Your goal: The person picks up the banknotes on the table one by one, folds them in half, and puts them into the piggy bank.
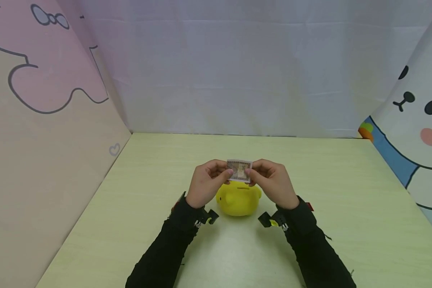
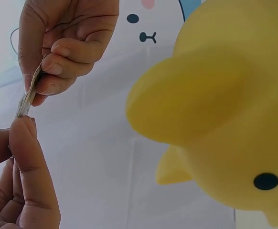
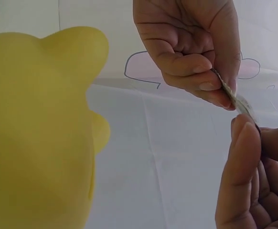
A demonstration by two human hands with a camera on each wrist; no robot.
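Left wrist cam: thin slip [image 2: 30,94] pinched by left hand [image 2: 31,176] and right hand [image 2: 77,38]; yellow figure [image 2: 229,124] apart from both.
Slip sits between 9 and 10 o'clock, nearly edge-on, tilted along 1–7. Left hand at 8 has the 7 o'clock end between thumb and finger. Right hand, 10–11, fingers curled, grips the 1 o'clock end. Figure fills 1 to 4, cropped by frame; big rounded lobe [image 2: 163,105] points toward 8–9, dark oval eye [image 2: 266,181] at 4. Pale backdrop [image 2: 101,162] behind, cartoon print [image 2: 146,37] at 12.
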